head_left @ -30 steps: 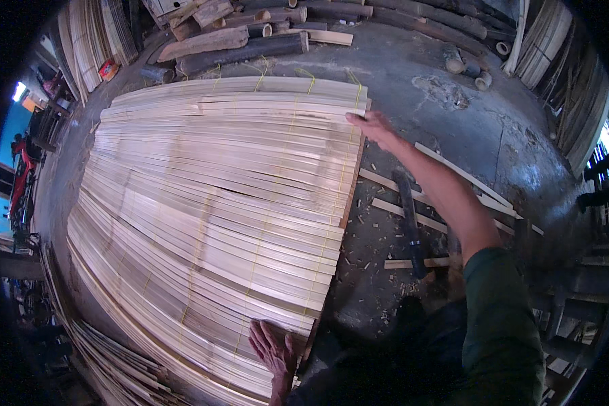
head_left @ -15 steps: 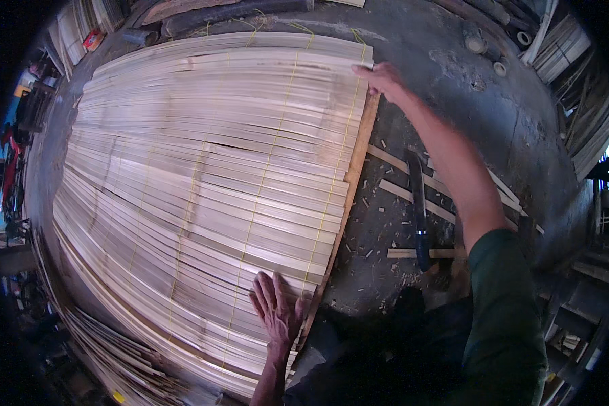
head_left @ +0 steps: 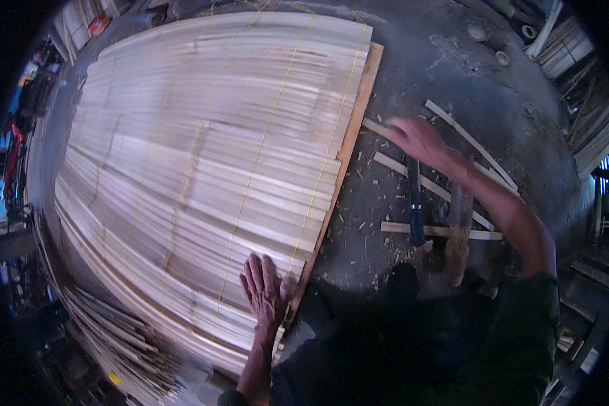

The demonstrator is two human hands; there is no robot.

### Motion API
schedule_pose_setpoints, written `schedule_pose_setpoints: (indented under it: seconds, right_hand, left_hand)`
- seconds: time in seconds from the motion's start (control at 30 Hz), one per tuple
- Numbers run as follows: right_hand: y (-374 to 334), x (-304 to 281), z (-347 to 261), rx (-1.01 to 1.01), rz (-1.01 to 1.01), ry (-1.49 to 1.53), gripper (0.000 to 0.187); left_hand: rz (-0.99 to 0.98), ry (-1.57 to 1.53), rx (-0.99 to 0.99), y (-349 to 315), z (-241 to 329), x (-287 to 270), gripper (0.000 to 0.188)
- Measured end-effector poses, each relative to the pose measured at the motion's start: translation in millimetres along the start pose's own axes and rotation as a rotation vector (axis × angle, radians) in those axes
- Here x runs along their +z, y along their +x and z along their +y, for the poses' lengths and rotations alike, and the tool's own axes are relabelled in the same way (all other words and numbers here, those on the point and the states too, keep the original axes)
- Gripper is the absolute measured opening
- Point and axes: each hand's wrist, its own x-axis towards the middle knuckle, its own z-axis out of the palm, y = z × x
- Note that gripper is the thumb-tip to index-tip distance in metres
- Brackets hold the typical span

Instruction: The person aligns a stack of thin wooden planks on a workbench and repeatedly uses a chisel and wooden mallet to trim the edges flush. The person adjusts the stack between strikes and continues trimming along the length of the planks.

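Observation:
A large mat of pale bamboo or wood slats (head_left: pixel 203 162), joined by thin yellow cords, spreads across the left and middle. My left hand (head_left: pixel 262 291) lies flat on its near right part, fingers stretched out. Off the mat's right edge is my right hand (head_left: pixel 418 142), smeared by motion, so its fingers do not show clearly. It hovers at or above a loose slat (head_left: pixel 377 128) and the upper end of a long knife (head_left: pixel 415 196) with a dark handle. I cannot tell whether it touches either one.
A wooden board edge (head_left: pixel 360 105) runs along the mat's right side. Loose slats (head_left: pixel 472 143) and small offcuts (head_left: pixel 358 227) litter the floor, beside a thick wooden club (head_left: pixel 458 237). Long thin strips (head_left: pixel 118 331) are bundled at lower left. More slats (head_left: pixel 568 54) stand at upper right.
My right hand has left the mat's far right corner and moved nearer, over the loose slats and knife. My left hand stays flat on the mat. The view has shifted slightly.

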Motion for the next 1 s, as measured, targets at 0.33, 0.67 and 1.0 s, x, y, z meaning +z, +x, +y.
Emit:
schedule_pose_setpoints:
  seconds: [0.33, 0.67, 1.0]
  right_hand:
    - [-235, 153, 5, 0.246, 0.329, -0.013, 0.073]
    - [-226, 153, -19, 0.31, 0.487, 0.203, 0.065]
    - [-186, 158, -108, -0.245, 0.447, 0.527, 0.064]
  left_hand:
    - [0.023, -0.006, 0.086, 5, -7, -3, 0.073]
    - [0.182, -0.379, 0.068, -26, 7, 11, 0.054]
    - [-0.213, -1.349, 0.083, 65, 191, -41, 0.041]
